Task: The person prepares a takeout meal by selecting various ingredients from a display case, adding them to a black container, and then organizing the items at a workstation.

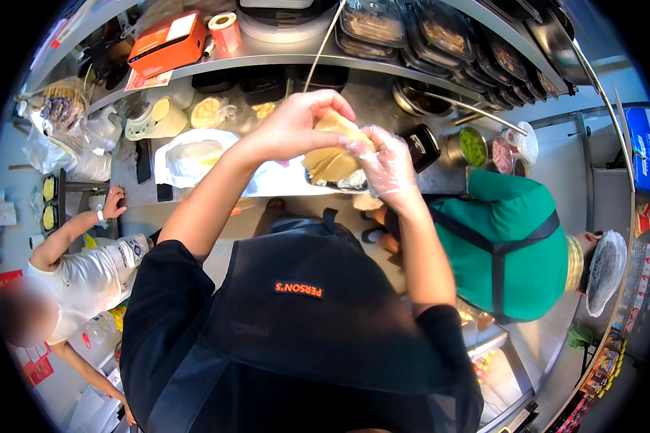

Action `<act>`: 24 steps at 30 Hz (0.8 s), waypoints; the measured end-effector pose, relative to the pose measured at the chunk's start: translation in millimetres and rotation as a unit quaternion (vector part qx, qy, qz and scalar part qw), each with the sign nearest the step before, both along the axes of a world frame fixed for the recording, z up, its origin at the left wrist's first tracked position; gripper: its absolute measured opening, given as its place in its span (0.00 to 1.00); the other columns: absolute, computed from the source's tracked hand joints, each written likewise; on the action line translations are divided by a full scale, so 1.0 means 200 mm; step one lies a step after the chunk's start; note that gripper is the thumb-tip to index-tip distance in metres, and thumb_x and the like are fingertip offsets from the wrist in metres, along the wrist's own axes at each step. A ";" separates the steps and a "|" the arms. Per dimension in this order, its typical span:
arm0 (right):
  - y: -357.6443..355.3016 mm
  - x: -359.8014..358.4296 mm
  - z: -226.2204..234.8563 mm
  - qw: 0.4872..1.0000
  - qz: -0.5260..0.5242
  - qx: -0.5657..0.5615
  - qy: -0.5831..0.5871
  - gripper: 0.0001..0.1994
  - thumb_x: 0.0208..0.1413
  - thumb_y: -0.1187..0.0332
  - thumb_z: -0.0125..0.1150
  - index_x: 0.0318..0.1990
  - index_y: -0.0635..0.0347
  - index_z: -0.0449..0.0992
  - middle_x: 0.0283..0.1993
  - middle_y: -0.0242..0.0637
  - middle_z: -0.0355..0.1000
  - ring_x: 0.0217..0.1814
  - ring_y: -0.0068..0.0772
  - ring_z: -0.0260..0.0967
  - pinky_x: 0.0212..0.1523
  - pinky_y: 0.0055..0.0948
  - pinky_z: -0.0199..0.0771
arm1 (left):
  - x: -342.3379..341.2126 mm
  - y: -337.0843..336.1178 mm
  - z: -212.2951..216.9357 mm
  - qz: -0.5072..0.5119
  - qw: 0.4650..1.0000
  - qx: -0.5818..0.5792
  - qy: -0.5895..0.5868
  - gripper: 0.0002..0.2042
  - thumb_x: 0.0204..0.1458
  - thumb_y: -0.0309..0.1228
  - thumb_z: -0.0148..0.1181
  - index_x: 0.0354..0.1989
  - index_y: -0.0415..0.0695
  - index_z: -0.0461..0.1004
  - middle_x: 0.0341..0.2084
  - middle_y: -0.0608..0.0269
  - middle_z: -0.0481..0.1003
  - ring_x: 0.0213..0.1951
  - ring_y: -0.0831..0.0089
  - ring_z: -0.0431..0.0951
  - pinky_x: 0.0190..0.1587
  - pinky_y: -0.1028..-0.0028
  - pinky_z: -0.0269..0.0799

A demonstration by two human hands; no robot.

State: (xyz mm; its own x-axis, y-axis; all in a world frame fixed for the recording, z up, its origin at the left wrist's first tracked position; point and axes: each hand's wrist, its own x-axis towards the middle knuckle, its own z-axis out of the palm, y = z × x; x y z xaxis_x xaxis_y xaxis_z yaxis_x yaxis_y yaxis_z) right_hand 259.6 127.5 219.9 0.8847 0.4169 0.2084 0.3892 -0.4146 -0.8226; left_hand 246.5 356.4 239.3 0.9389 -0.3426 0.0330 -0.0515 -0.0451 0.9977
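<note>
The black apron (303, 303) fills the foreground; above it both hands hold a folded flatbread (330, 155) over the bench (195, 216) — left hand (292, 126) bare on top, gloved right hand (386, 164) gripping its right end.

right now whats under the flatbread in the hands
A dark tray on the steel counter sits below the folded flatbread, held by left hand and gloved right hand. The tray's contents are mostly covered.

flatbread (330, 155) between both hands; above tray (325, 184); counter (383, 94) beneath
</note>
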 end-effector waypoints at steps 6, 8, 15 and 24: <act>0.03 0.00 -0.02 0.984 -0.048 0.059 -0.162 0.12 0.52 0.70 0.78 0.39 0.60 0.80 0.35 0.45 0.78 0.36 0.47 0.80 0.37 0.37 0.78 | -0.01 -0.09 -0.08 0.067 0.988 -0.101 0.099 0.15 0.59 0.34 0.73 0.50 0.43 0.79 0.37 0.68 0.83 0.33 0.85 0.79 0.27 0.82 0.74; 0.03 0.00 0.01 0.980 -0.058 0.046 -0.185 0.11 0.52 0.69 0.77 0.40 0.60 0.80 0.35 0.45 0.79 0.36 0.47 0.80 0.37 0.37 0.78 | -0.01 -0.14 -0.10 0.070 0.982 -0.143 0.100 0.12 0.60 0.37 0.72 0.45 0.42 0.81 0.34 0.70 0.82 0.34 0.85 0.79 0.35 0.80 0.75; 0.02 0.01 -0.03 0.951 -0.104 0.018 -0.291 0.08 0.54 0.75 0.73 0.40 0.59 0.80 0.36 0.43 0.80 0.35 0.49 0.78 0.35 0.38 0.78 | 0.02 -0.32 -0.21 0.202 0.967 0.053 -0.146 0.10 0.65 0.34 0.66 0.43 0.41 0.76 0.36 0.69 0.79 0.39 0.85 0.76 0.44 0.80 0.72; -0.02 -0.09 -0.15 0.879 -0.072 0.027 -0.471 0.15 0.49 0.80 0.75 0.45 0.64 0.81 0.37 0.44 0.81 0.37 0.47 0.81 0.37 0.39 0.83 | 0.07 -0.47 -0.41 0.315 0.934 -0.165 0.038 0.12 0.68 0.36 0.61 0.44 0.38 0.75 0.30 0.67 0.78 0.33 0.80 0.74 0.38 0.74 0.72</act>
